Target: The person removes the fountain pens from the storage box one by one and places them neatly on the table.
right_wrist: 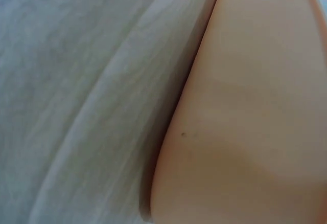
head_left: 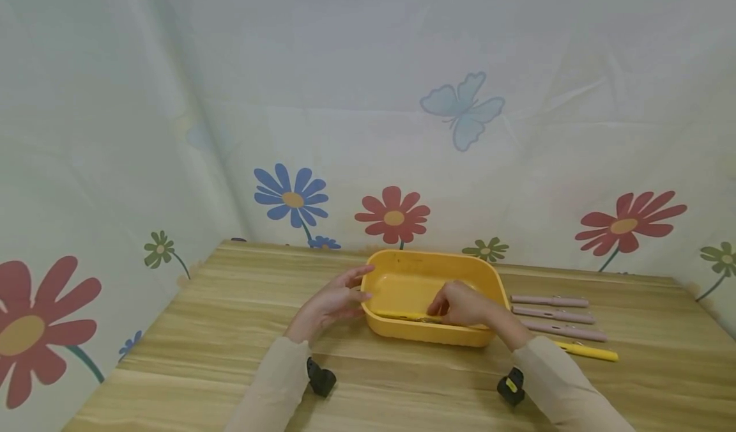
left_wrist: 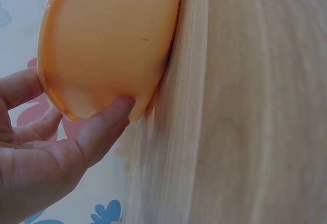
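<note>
A yellow plastic basin (head_left: 397, 333) stands on the wooden table. At its left end, my left hand (head_left: 333, 298) holds the rim, thumb and fingers spread round the rounded corner. The left wrist view shows fingertips (left_wrist: 125, 104) lying against the basin's outer wall (left_wrist: 117, 35). My right hand (head_left: 466, 304) reaches down inside the basin, its fingers curled at a yellow pen (head_left: 397, 316) that lies along the near wall. Small dark detail shows beside those fingertips, which are partly hidden. In the right wrist view only the basin's outer wall (right_wrist: 240, 106) and pale cloth appear.
Right of the basin, several pale pink pens (head_left: 554, 315) lie in a row on the table. Another yellow pen (head_left: 592, 352) lies nearest me, partly behind my right forearm. A flower-printed curtain (head_left: 368, 100) hangs behind the table (head_left: 230, 304).
</note>
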`<action>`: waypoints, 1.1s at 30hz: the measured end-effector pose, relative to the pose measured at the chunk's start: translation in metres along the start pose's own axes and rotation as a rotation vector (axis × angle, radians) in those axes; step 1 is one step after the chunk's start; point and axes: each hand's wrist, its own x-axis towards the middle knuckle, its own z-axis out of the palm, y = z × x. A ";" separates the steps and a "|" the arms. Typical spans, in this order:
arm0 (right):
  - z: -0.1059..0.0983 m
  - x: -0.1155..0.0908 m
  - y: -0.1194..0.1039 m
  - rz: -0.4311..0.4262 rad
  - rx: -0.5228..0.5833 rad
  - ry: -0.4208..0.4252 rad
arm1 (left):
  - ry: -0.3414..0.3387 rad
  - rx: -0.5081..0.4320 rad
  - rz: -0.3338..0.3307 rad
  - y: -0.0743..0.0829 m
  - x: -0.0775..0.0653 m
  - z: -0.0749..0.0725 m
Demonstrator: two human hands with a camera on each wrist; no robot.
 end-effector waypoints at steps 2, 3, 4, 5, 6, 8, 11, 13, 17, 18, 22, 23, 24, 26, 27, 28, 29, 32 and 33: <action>0.000 0.001 0.002 0.006 -0.020 0.020 | -0.002 -0.001 0.000 -0.001 0.000 0.000; 0.000 0.001 0.002 0.009 -0.026 0.029 | -0.001 0.000 0.001 -0.001 0.001 -0.001; 0.000 0.001 0.003 0.012 -0.028 0.035 | -0.001 -0.001 0.002 -0.001 0.001 -0.001; -0.001 0.001 0.003 0.016 -0.031 0.041 | 0.000 0.001 0.002 -0.002 0.001 -0.001; -0.001 0.001 0.003 0.012 -0.041 0.046 | -0.001 0.001 0.003 -0.002 0.001 -0.001; -0.001 0.001 0.003 -0.003 -0.059 0.059 | -0.003 0.002 0.006 -0.003 0.001 -0.001; 0.000 0.001 0.002 -0.033 -0.094 0.084 | -0.011 0.003 0.010 -0.003 0.001 -0.002; 0.002 0.003 -0.001 -0.052 -0.098 0.094 | -0.012 0.000 0.009 -0.003 0.001 -0.002; 0.005 0.007 -0.005 -0.062 -0.074 0.099 | -0.008 -0.005 0.002 -0.002 0.001 -0.002; 0.006 0.008 -0.006 -0.067 -0.073 0.103 | -0.008 -0.006 0.001 -0.002 0.001 -0.002; 0.009 0.013 -0.006 -0.077 -0.105 0.131 | -0.007 -0.003 0.002 -0.002 0.001 -0.002; 0.010 0.014 -0.006 -0.076 -0.121 0.137 | -0.007 -0.004 0.002 -0.002 0.001 -0.002; 0.010 0.015 -0.006 -0.075 -0.140 0.143 | -0.008 -0.005 0.003 -0.002 0.001 -0.002; 0.011 0.016 -0.005 -0.065 -0.163 0.147 | -0.008 -0.002 0.005 -0.002 0.000 -0.002; 0.011 0.017 -0.005 -0.067 -0.173 0.148 | -0.008 -0.004 0.005 -0.002 0.001 -0.002; 0.011 0.017 -0.005 -0.066 -0.173 0.147 | -0.011 -0.008 0.005 -0.003 0.001 -0.002; 0.011 0.017 -0.005 -0.063 -0.163 0.142 | -0.013 -0.008 0.005 -0.003 0.001 -0.002; 0.010 0.017 -0.008 -0.078 -0.094 0.103 | -0.014 -0.009 0.006 -0.002 0.000 -0.002; 0.010 0.017 -0.009 -0.090 -0.074 0.088 | -0.013 -0.013 0.005 -0.002 0.000 -0.002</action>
